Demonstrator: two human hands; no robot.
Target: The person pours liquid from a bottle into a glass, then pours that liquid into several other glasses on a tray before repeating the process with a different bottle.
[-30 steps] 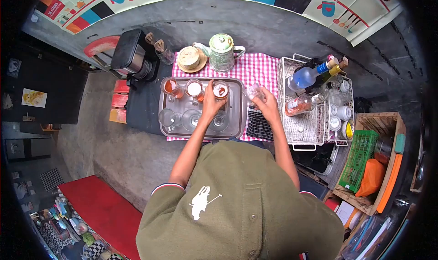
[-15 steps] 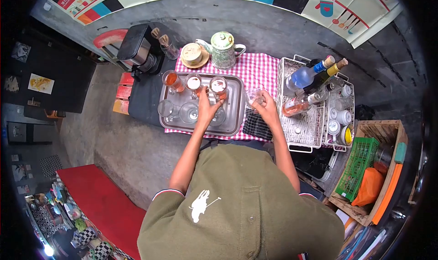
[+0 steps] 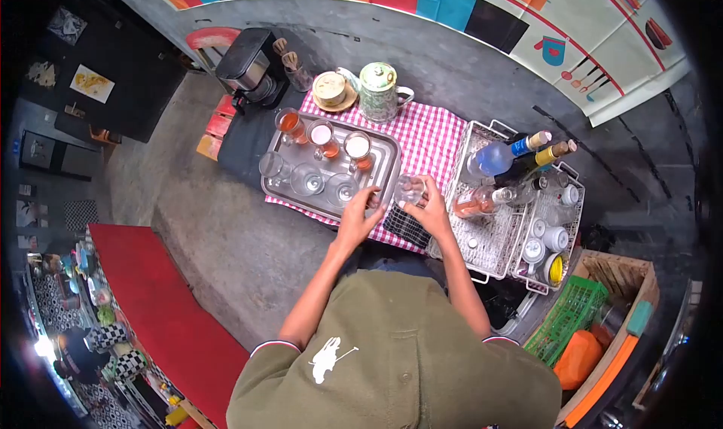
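My right hand (image 3: 431, 209) is wrapped round a clear empty glass (image 3: 407, 191), held just off the right edge of the metal tray (image 3: 388, 160). By the tray's front right corner is my left hand (image 3: 360, 217), thumb and fingers apart, with nothing visible in it. Closest to it on the tray stands an empty glass mug (image 3: 341, 190); another empty mug (image 3: 307, 179) and an empty glass (image 3: 273, 167) continue that row. Behind them are a glass of reddish drink (image 3: 292, 126) and two more with white tops, the middle one (image 3: 322, 135) and the right one (image 3: 358, 147).
A green patterned pitcher (image 3: 378, 94) and a lidded cup on a saucer (image 3: 331, 90) stand behind the tray. At left is a coffee maker (image 3: 248, 68). A white wicker tray (image 3: 482, 244) holds bottles and jars at right, beside a folded dark cloth (image 3: 405, 227).
My left hand has drawn back from the glasses to the tray's front right corner. My right hand still holds the empty glass, now nearer my left hand. The view has turned slightly.
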